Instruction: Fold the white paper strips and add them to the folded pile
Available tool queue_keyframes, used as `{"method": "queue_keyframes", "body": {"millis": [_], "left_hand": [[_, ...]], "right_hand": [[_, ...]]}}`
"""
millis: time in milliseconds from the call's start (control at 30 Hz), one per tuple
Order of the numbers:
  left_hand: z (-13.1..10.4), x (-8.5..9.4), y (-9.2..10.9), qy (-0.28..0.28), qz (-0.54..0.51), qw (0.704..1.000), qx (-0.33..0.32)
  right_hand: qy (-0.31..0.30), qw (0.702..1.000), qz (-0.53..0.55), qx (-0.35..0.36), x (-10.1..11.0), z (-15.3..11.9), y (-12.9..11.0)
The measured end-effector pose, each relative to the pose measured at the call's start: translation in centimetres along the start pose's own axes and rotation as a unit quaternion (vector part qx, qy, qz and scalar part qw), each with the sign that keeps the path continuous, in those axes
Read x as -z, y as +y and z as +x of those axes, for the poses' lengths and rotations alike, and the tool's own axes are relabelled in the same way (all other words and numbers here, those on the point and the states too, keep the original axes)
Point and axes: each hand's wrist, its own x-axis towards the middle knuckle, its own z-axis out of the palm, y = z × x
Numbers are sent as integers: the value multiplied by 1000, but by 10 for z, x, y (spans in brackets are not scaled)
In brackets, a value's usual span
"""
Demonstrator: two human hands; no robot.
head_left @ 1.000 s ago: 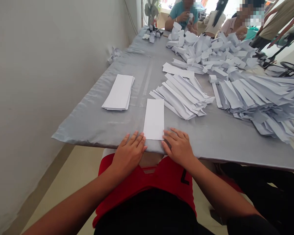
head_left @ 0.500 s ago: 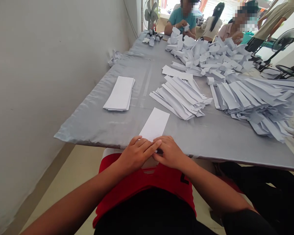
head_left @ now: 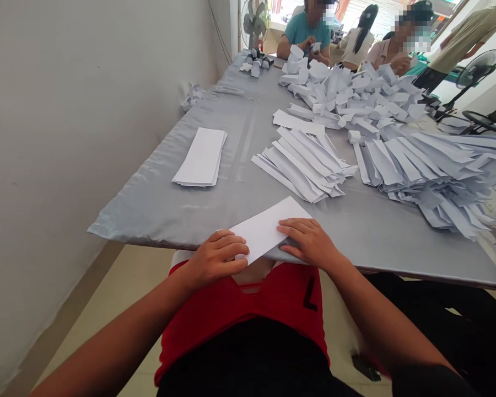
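A white strip of folded paper [head_left: 264, 225] lies slanted at the table's near edge, its far end pointing right. My left hand [head_left: 219, 255] holds the near left end, fingers curled over the top; its thumb is beside the paper's corner. On the right edge of the strip rests my right hand [head_left: 308, 240], fingers stretched out over the paper and thumb apart from them. Just beyond lies a fanned pile of folded paper strips [head_left: 301, 165]. A neat stack of flat white paper strips [head_left: 201, 157] sits to the left.
A larger pile of folded strips [head_left: 421, 165] spreads at the right, with a heap of paper pieces [head_left: 347, 88] behind it. Several people sit or stand at the far end. A wall [head_left: 86, 110] runs along the left. A fan [head_left: 479, 69] stands at the right.
The paper strip has turned clockwise from lengthwise to slanted. My hands, overlapping before, have moved apart, left hand leftward and right hand rightward onto the strip's edge.
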Motion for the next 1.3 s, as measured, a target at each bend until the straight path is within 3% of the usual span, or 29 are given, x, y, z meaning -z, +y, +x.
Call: {"method": "queue_keyframes", "body": {"millis": [200, 400, 567, 800, 900, 1033, 1167, 1300], "left_hand": [[1, -7, -6, 4, 66, 997, 39], [-2, -10, -5, -78, 81, 988, 104], [-2, -13, -2, -74, 58, 984, 154], [-1, -20, 0, -78, 51, 965, 244], [0, -21, 13, -34, 92, 969, 225], [3, -20, 42, 8, 91, 985, 143], [5, -24, 60, -81, 92, 982, 145], [0, -33, 58, -134, 93, 972, 167]], "right_hand": [[37, 999, -16, -24, 1, -7, 3], [9, 999, 5, -39, 4, -18, 6], [10, 997, 53, -54, 3, -16, 8], [11, 992, -4, -127, 1, -9, 7], [14, 992, -14, -125, 0, -8, 6], [15, 992, -20, -125, 0, -8, 4], [15, 992, -31, -121, 0, -8, 4], [35, 990, -51, -124, 3, -7, -4]]}}
